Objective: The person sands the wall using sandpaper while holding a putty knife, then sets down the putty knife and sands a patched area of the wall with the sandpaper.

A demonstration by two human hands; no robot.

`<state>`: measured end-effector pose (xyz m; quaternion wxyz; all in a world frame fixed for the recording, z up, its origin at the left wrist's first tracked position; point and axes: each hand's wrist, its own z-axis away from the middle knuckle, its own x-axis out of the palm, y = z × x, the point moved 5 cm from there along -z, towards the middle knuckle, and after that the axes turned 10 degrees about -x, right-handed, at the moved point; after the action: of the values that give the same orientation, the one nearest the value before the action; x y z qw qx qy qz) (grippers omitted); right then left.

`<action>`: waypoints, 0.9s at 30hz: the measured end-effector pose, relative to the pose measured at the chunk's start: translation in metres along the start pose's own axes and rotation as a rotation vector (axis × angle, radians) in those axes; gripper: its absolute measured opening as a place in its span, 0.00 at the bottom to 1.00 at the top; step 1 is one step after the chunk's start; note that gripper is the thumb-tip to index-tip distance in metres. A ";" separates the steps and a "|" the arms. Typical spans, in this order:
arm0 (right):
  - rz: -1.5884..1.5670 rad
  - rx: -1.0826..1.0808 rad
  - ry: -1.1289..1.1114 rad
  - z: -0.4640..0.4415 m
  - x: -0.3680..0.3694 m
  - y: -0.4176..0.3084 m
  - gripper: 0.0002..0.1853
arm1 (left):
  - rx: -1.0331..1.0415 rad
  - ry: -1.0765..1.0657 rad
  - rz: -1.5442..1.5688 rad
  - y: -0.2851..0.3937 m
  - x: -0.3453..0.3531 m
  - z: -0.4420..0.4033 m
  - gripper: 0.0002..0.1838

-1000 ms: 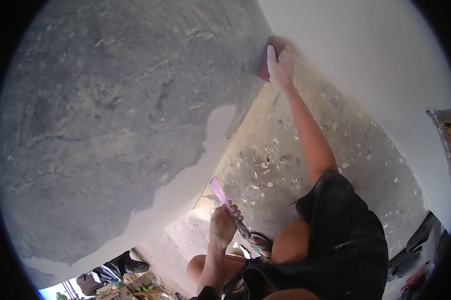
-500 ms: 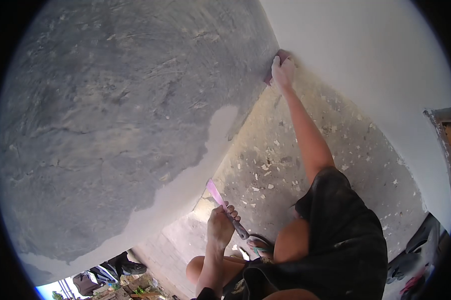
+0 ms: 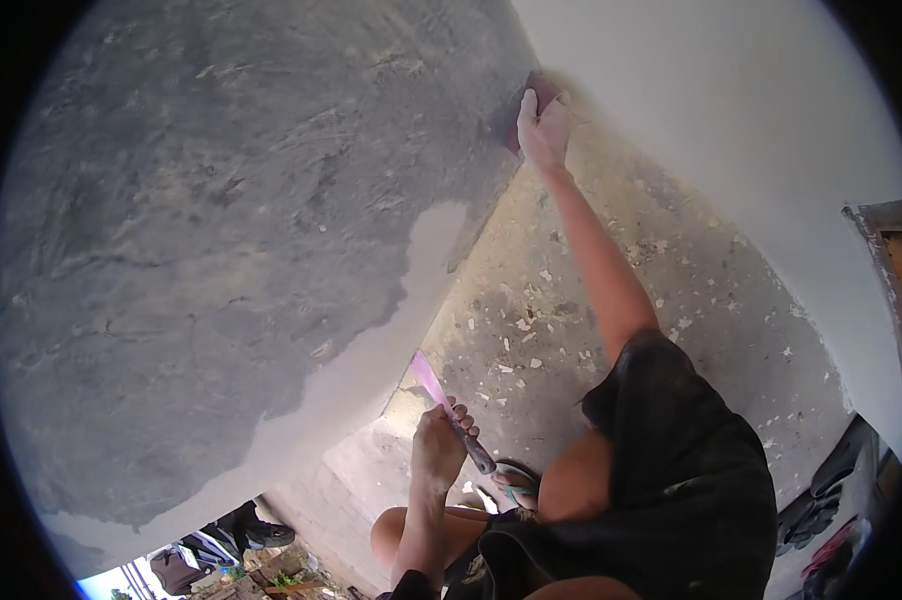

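Reaching far forward, my right hand (image 3: 544, 135) is closed on a dark red piece of sandpaper (image 3: 542, 92), pressed against the foot of the grey wall (image 3: 221, 220) near its corner with the white wall. White dust coats the fingers. My left hand (image 3: 439, 447) wraps around the dark handle of a putty knife (image 3: 432, 382). Its blade, pinkish in this light, points up toward the wall's lower edge. A pale smooth band (image 3: 351, 385) runs along the bottom of the grey wall.
The concrete floor (image 3: 591, 300) is strewn with white flakes. A white wall (image 3: 731, 110) rises at the right, with a framed opening (image 3: 891, 240). Dark items (image 3: 826, 490) lie at lower right. A sandalled foot (image 3: 516, 487) is below me. Bags and rubble show at lower left.
My right hand has slid the sandpaper slightly up and left in the view, along the wall's foot. The view has shifted a little. My left hand keeps its hold on the putty knife.
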<state>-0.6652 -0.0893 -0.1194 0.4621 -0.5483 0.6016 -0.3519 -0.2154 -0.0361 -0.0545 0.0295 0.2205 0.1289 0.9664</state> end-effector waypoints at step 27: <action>0.025 0.054 -0.001 0.001 0.010 0.035 0.14 | 0.008 0.008 -0.032 0.001 0.008 0.001 0.09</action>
<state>-0.6752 -0.0940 -0.1537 0.4815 -0.5283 0.5983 -0.3620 -0.2223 -0.0363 -0.0503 0.0437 0.2146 0.1366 0.9661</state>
